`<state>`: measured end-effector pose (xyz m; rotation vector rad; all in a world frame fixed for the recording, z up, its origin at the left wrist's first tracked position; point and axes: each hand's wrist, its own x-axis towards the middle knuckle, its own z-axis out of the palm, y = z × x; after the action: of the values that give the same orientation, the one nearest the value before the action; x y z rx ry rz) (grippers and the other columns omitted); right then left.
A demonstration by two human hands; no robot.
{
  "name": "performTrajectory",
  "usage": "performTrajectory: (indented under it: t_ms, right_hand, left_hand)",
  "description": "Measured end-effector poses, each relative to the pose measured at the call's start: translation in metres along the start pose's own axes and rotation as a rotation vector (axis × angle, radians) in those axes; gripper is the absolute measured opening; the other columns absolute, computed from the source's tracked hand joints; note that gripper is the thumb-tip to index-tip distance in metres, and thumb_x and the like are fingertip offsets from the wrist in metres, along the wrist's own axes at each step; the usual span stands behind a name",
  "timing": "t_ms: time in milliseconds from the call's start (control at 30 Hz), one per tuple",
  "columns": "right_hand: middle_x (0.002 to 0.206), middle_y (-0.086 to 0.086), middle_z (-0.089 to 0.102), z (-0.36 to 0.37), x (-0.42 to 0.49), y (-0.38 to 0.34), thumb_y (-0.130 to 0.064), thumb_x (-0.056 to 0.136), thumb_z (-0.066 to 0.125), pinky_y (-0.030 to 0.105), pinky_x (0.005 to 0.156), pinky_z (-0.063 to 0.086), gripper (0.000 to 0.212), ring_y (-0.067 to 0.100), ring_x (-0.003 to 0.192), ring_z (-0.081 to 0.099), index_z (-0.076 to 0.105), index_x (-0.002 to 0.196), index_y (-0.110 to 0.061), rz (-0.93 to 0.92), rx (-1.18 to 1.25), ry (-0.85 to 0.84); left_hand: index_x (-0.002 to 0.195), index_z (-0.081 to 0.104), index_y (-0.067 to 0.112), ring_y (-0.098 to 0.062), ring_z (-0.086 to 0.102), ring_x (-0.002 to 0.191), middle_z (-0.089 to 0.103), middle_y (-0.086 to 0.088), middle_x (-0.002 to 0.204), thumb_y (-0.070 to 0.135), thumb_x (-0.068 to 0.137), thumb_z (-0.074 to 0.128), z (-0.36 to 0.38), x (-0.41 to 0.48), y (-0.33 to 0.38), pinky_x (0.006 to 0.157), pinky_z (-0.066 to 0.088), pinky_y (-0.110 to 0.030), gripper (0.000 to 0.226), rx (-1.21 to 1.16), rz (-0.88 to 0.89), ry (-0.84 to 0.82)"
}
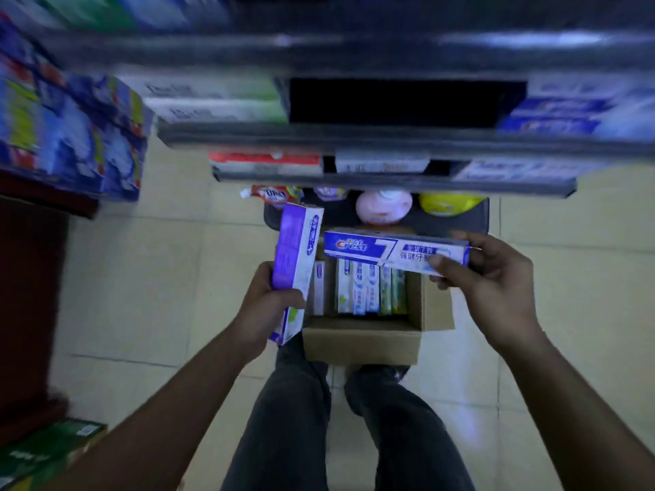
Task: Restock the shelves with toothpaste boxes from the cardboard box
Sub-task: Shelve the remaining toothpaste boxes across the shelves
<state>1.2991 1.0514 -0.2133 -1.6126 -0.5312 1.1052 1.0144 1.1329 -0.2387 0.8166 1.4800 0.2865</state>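
An open cardboard box (pixel 361 340) sits on the floor at my feet, with several toothpaste boxes (pixel 368 290) standing upright inside. My left hand (pixel 264 306) grips a purple-and-white toothpaste box (pixel 296 256), held nearly upright above the carton's left edge. My right hand (pixel 492 278) pinches the right end of a blue Crest toothpaste box (pixel 386 249), held level over the carton. The dark shelves (pixel 390 182) rise just beyond, with a black gap (pixel 407 101) between stocked rows.
Stocked toothpaste boxes (pixel 216 101) and blue ones (pixel 567 111) flank the gap. Round pink (pixel 384 205) and yellow (pixel 448 203) items lie on the lowest shelf. Stacked blue packs (pixel 71 136) stand at left, a green box (pixel 46 451) at bottom left. My legs (pixel 340 419) stand behind the carton on the tiled floor.
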Motion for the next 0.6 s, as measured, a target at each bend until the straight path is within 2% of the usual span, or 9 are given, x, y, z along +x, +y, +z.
performTrajectory:
  t_ms: [67,133,200,267,333,400,500,600]
  right_hand:
    - [0.084,-0.002,0.079,0.006,-0.011,-0.048,0.006,0.081,0.075,0.022,0.064,0.058,0.034,0.01,0.072,0.072,0.067,0.107,-0.014,-0.057,0.009,-0.058]
    - [0.087,0.003,0.079,0.012,-0.024,-0.092,0.006,0.082,0.075,0.026,0.067,0.06,0.035,0.013,0.078,0.074,0.067,0.109,-0.015,-0.108,0.018,-0.104]
    - [0.091,0.015,0.078,0.016,-0.037,-0.133,0.002,0.081,0.077,0.036,0.07,0.063,0.037,0.023,0.085,0.075,0.067,0.112,-0.014,-0.133,0.057,-0.126]
    - [0.094,0.014,0.078,0.02,-0.048,-0.169,-0.002,0.079,0.078,0.035,0.068,0.062,0.039,0.024,0.086,0.076,0.065,0.114,-0.012,-0.175,0.098,-0.147]
    - [0.095,0.009,0.079,0.024,-0.057,-0.203,-0.011,0.075,0.079,0.034,0.068,0.061,0.041,0.022,0.085,0.076,0.066,0.114,-0.013,-0.239,0.08,-0.169]
    - [0.097,0.009,0.079,0.029,-0.065,-0.232,-0.014,0.073,0.079,0.035,0.069,0.062,0.043,0.023,0.087,0.076,0.067,0.114,-0.014,-0.29,0.094,-0.201]
    - [0.098,0.012,0.078,0.041,-0.075,-0.265,-0.015,0.074,0.08,0.031,0.068,0.061,0.043,0.024,0.088,0.076,0.068,0.115,-0.015,-0.351,0.098,-0.268]
    - [0.102,0.01,0.078,0.062,-0.085,-0.287,-0.017,0.077,0.079,0.03,0.07,0.061,0.042,0.026,0.094,0.076,0.067,0.118,-0.015,-0.393,0.079,-0.351]
  left_hand:
    - [0.106,0.07,0.022,-0.019,0.074,0.081,0.077,-0.005,0.096,0.003,0.058,0.066,-0.009,-0.038,0.038,0.062,0.056,-0.029,0.052,-0.035,0.102,-0.007]
    - [0.097,0.074,0.025,-0.024,0.072,0.079,0.075,-0.005,0.09,0.005,0.061,0.066,-0.017,-0.076,0.074,0.066,0.056,-0.033,0.042,-0.087,0.167,0.015]
    - [0.108,0.071,0.017,-0.028,0.069,0.086,0.072,-0.011,0.099,0.009,0.06,0.066,-0.025,-0.111,0.105,0.077,0.054,-0.039,0.05,-0.163,0.212,0.046]
    - [0.117,0.067,0.009,-0.024,0.067,0.081,0.072,-0.009,0.097,0.01,0.057,0.065,-0.033,-0.142,0.13,0.073,0.053,-0.034,0.06,-0.193,0.264,0.077]
    - [0.115,0.066,0.008,-0.02,0.066,0.076,0.071,-0.006,0.091,0.009,0.055,0.063,-0.041,-0.171,0.151,0.067,0.05,-0.031,0.06,-0.21,0.329,0.103]
    - [0.115,0.066,0.011,-0.023,0.068,0.084,0.075,-0.005,0.094,0.007,0.055,0.062,-0.052,-0.192,0.164,0.073,0.052,-0.034,0.061,-0.235,0.385,0.103]
    - [0.121,0.065,0.016,-0.026,0.072,0.102,0.077,-0.001,0.111,0.006,0.055,0.062,-0.073,-0.214,0.179,0.088,0.053,-0.043,0.067,-0.259,0.456,0.083]
    - [0.12,0.064,0.017,-0.028,0.073,0.105,0.077,-0.006,0.114,0.008,0.056,0.064,-0.094,-0.223,0.19,0.086,0.055,-0.044,0.064,-0.238,0.491,0.07]
